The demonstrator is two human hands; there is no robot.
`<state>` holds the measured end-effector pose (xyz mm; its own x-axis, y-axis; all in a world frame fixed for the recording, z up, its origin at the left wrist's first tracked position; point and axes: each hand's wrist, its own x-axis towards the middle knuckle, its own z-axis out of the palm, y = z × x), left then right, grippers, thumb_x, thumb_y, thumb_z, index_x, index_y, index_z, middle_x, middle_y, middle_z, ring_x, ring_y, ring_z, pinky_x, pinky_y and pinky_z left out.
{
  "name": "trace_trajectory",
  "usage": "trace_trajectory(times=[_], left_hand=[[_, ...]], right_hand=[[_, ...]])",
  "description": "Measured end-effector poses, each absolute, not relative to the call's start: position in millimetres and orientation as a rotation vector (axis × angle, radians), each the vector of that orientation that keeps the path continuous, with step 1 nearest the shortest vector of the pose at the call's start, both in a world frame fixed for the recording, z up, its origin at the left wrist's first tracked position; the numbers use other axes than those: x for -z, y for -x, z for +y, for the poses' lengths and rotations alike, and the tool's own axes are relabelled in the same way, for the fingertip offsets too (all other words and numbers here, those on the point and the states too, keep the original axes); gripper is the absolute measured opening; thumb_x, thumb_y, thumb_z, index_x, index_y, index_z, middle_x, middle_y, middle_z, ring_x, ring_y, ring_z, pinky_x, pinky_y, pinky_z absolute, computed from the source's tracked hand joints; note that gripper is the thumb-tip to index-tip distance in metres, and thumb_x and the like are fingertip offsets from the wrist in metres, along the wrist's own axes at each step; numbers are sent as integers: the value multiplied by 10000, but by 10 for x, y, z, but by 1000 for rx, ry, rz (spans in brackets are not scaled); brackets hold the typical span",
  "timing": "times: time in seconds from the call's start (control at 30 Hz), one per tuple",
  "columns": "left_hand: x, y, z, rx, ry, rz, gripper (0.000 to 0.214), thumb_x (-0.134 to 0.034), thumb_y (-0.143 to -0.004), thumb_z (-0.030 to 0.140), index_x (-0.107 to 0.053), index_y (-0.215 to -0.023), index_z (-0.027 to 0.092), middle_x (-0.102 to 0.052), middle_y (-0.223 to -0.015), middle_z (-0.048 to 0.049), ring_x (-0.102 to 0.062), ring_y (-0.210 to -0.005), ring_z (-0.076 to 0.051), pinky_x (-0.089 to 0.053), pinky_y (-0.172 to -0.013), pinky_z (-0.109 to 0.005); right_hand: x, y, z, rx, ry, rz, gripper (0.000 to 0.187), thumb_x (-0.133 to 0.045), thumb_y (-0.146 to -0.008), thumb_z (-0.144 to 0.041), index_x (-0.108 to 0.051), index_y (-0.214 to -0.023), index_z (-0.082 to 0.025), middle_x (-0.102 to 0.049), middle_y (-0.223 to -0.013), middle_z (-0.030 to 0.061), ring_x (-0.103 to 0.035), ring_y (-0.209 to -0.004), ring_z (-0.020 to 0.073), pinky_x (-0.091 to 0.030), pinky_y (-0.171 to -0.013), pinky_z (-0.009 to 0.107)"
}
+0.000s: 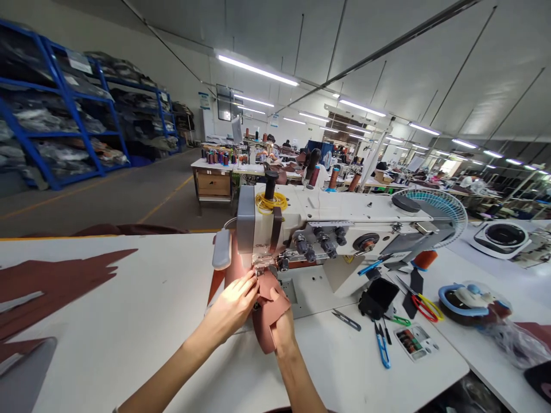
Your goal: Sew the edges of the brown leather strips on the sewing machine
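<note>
A reddish-brown leather-like piece lies under the needle area of a white sewing machine, its near end folded and hanging toward me. My left hand has its fingers together, pinching the piece's left edge right beside the presser foot. Held by my right hand is the near part of the same piece, with the thumb on top and the other fingers beneath, mostly hidden. More of the reddish-brown material shows behind my left hand, left of the machine head.
Reddish-brown cut pieces lie on the table's left. To the right are thread snips, blue-handled snips, a black box, red-and-yellow scissors and a bobbin tray. Blue shelves stand far left; people sit at machines behind.
</note>
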<state>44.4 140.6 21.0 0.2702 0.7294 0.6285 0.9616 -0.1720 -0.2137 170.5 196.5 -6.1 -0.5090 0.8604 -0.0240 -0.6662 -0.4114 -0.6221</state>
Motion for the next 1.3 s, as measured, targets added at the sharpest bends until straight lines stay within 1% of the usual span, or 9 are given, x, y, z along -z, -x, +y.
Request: trace_trajectory(times=[0.1,0.23,0.37,0.47,0.57,0.73,0.9,1.03,1.3], left_hand=[[-106,-410,1419,596,1928,-1480,346,-389,-931,99,-550,-1231,168,-649,-1250,-101,-535,-1280,-228,-508,-1030,-372],[5,-381,1442,632,1849,-1443,341,-411,-922,94,-546,-1234,123,-636,-1290,-131,-546,-1275,-236,-513,-1031,-359],[54,-329,1469,627,1823,-1483,354,-400,-930,122,-545,-1253,139,-620,-1322,-126,-558,-1263,-238,-512,-1032,-386],[67,-295,1491,623,1824,-1538,367,-392,-943,140,-527,-1283,153,-615,-1333,-113,-547,-1276,-238,-501,-1047,-406],[69,-288,1512,641,1821,-1585,374,-389,-967,183,-490,-1327,162,-610,-1340,-110,-557,-1266,-231,-493,-1059,-417],[27,-299,1546,661,1806,-1665,376,-438,-976,280,-501,-1312,121,-630,-1301,-148,-609,-1195,-259,-506,-1028,-431],[-28,-278,1581,661,1815,-1652,474,-492,-946,429,-495,-1280,92,-666,-1210,-163,-625,-1146,-293,-528,-976,-427],[-50,-263,1595,658,1852,-1685,383,-461,-919,253,-494,-1268,100,-654,-1214,-162,-625,-1139,-277,-511,-991,-424],[-73,-280,1576,587,1913,-1741,524,-430,-756,88,-489,-1276,74,-626,-1252,-189,-586,-1195,-285,-466,-1051,-448]], right_hand=[[62,-1723,2048,-2105,347,-658,359,-702,-759,-291,-699,-1084,-138,-740,-1122,119,-702,-991,230,-523,-931,361],[65,-1756,2157,-2105,394,-718,359,-740,-714,-286,-678,-1036,-140,-755,-1066,131,-711,-975,231,-508,-960,368],[75,-1821,2263,-2099,677,-888,383,-744,-702,-393,-641,-981,-152,-766,-782,88,-718,-678,201,-547,-664,306],[57,-1854,2345,-2031,795,-1072,381,-696,-720,-460,-632,-912,-137,-727,-678,58,-603,-455,132,-425,-443,234],[10,-1851,2421,-1959,762,-1171,353,-695,-677,-466,-586,-777,-146,-683,-617,36,-446,-342,76,-289,-346,216],[-66,-1835,2455,-1856,735,-1183,290,-685,-719,-418,-532,-714,-171,-557,-530,-44,-327,-361,31,-158,-361,195],[-74,-1846,2430,-1807,716,-1227,260,-670,-769,-404,-559,-746,-169,-493,-535,-68,-292,-392,31,-143,-393,213],[-84,-1850,2437,-1791,689,-1244,227,-659,-776,-369,-549,-757,-172,-500,-543,-68,-301,-404,31,-142,-401,211],[-37,-1876,2395,-1780,661,-1271,311,-634,-813,-459,-588,-879,-159,-490,-540,-74,-279,-404,24,-131,-394,191]])
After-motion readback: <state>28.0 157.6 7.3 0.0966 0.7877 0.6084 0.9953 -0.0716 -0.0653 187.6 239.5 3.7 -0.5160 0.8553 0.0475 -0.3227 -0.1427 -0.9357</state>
